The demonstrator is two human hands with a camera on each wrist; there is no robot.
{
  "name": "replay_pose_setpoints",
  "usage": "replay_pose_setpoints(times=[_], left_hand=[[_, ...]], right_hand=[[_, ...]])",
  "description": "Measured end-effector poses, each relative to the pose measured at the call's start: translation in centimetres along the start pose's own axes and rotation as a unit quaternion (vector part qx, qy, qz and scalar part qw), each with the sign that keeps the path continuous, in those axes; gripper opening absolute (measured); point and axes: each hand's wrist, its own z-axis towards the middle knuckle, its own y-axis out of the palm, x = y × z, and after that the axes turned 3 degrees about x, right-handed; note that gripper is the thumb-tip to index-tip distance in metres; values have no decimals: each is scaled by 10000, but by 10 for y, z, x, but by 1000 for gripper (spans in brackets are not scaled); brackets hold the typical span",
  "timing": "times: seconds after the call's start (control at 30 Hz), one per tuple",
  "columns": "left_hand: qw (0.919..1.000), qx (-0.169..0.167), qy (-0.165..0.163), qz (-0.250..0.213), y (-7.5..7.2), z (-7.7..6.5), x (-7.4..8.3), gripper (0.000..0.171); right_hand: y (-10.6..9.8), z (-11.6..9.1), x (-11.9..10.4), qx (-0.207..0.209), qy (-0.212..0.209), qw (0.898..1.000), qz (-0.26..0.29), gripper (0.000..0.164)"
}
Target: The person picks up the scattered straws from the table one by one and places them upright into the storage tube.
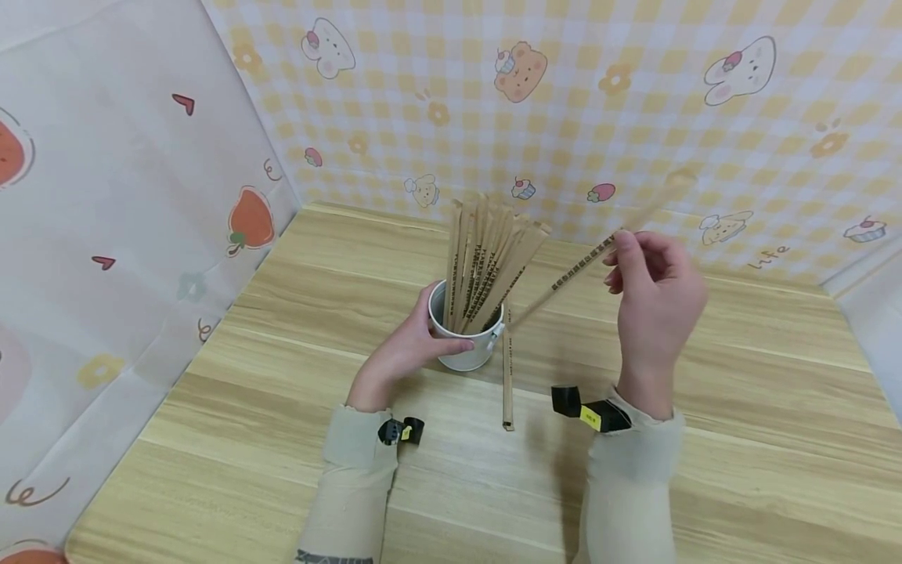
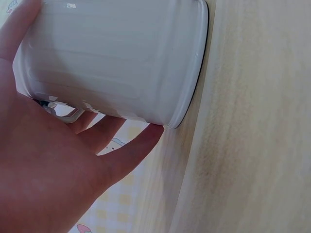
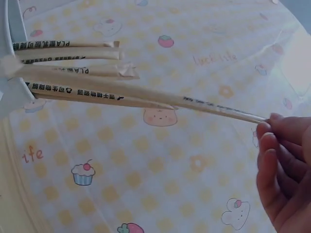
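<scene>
A small white bucket [image 1: 465, 360] stands on the wooden table, filled with several paper-wrapped straws [image 1: 486, 270] that lean to the right. My left hand [image 1: 398, 352] grips it from the left side, thumb across the front; the left wrist view shows the bucket's smooth wall [image 2: 112, 53] with fingers around it. To the right, my right hand [image 1: 662, 298] pinches one wrapped straw [image 1: 581, 265] between thumb and fingertips. That straw slants, its upper end past the hand and its lower end near the bucket's right rim. Another wrapped straw [image 1: 508, 384] lies on the table beside the bucket.
Behind the table [image 1: 247, 423] hangs a yellow checked cloth [image 1: 465, 149] with cartoon prints. A white printed cloth [image 1: 141, 172] borders the left edge. Each wrist wears a black strap mount, the right one [image 1: 606, 415] close above the table.
</scene>
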Motion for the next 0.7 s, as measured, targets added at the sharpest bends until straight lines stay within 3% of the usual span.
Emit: replay_pose_setpoints(times=[0.1,0.2,0.53,0.7], left_hand=[[10000,0,-4,-7,0,0,0,95],[10000,-3,-1,-10,0,0,0,95],[10000,17,38,-36,0,0,-1,94],[10000,6,65,-30,0,1,-1,94]], right_hand=[[0,2,5,243,-188,9988,385,20],[3,1,8,259,-279,9984,407,20],[9,-1,18,-131,-529,9981,-272,21],[13,-2,30,-715,-674,9933,-600,22]])
